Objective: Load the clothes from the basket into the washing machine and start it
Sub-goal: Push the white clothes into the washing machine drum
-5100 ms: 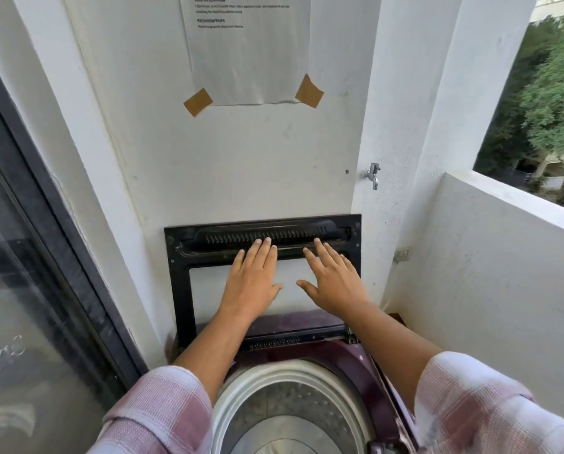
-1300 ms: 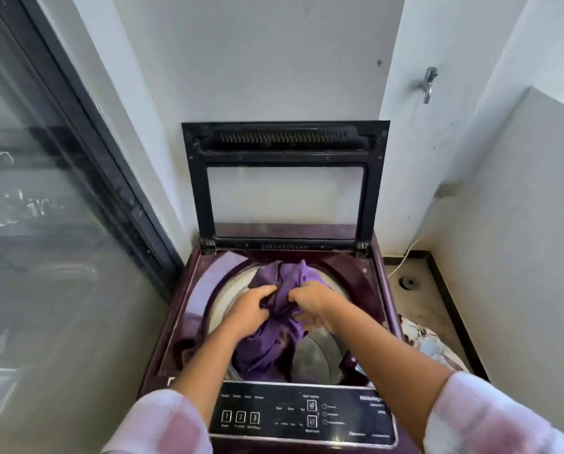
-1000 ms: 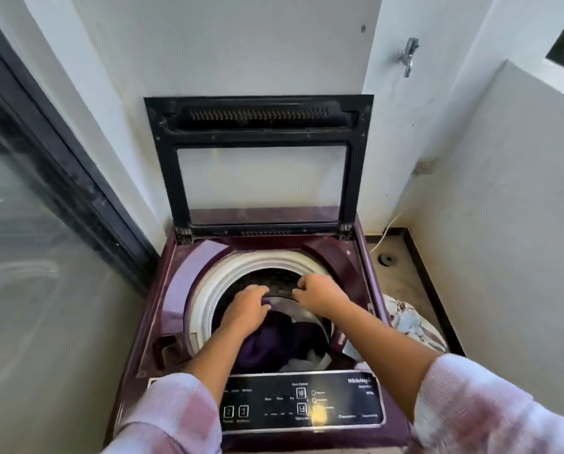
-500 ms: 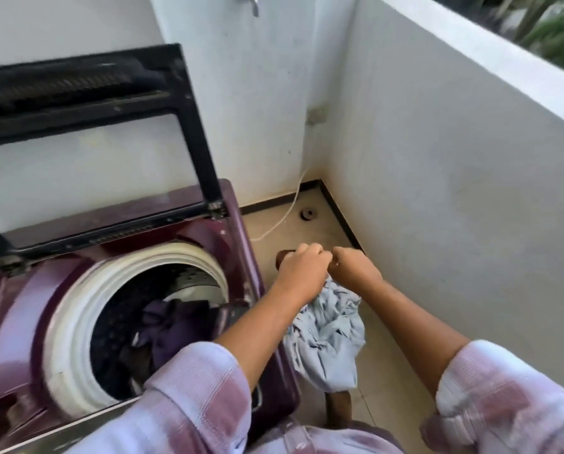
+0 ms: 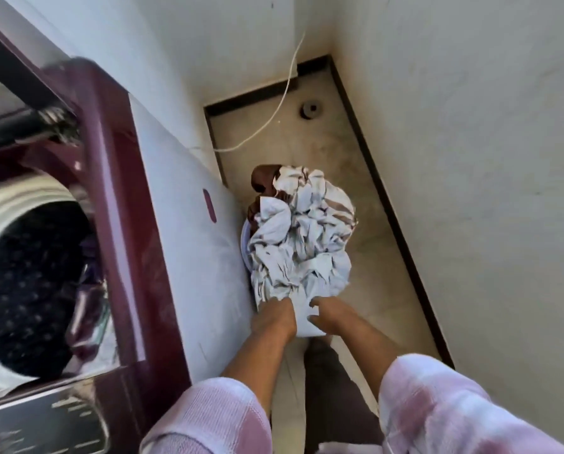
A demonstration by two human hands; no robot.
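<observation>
Left hand [image 5: 274, 317] and right hand [image 5: 330, 317], side by side, fingers curled into the near edge of the pale clothes [image 5: 302, 234] heaped in the basket [image 5: 244, 239] on the floor. The pile stretches away from them; the washing machine [image 5: 116, 178] opening lies leftward, nearer the left hand.
</observation>
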